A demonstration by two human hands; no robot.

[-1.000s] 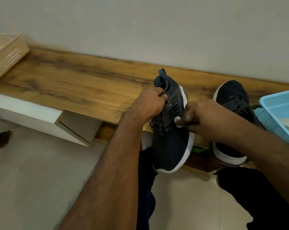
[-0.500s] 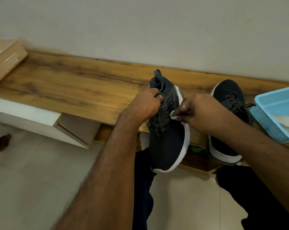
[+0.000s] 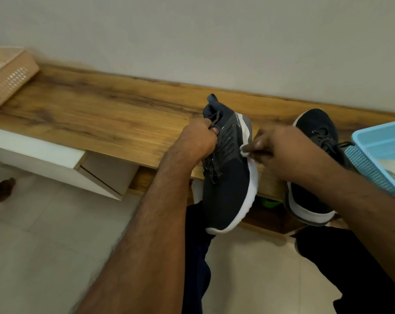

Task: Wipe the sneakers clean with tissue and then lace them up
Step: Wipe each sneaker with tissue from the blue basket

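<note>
Head view: held sneaker (image 3: pixel 228 177) upright-tilted over the lap, long axis near to far, toe toward the camera, heel tab away. Left hand (image 3: pixel 195 141) closed on its collar and laces; right hand (image 3: pixel 280 150) pinches white tissue (image 3: pixel 245 150) against the white sole edge. Second sneaker (image 3: pixel 312 168) lies behind the right hand on the wooden bench (image 3: pixel 101 118), beside the blue basket (image 3: pixel 378 150).

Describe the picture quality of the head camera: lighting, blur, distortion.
Head view: soft, even indoor light with no hard glare; the wooden bench edge bows from the wide-angle lens; the right hand pressing tissue on the held sneaker is slightly motion-blurred, and the blue basket at the frame edge looks smeared.
</note>
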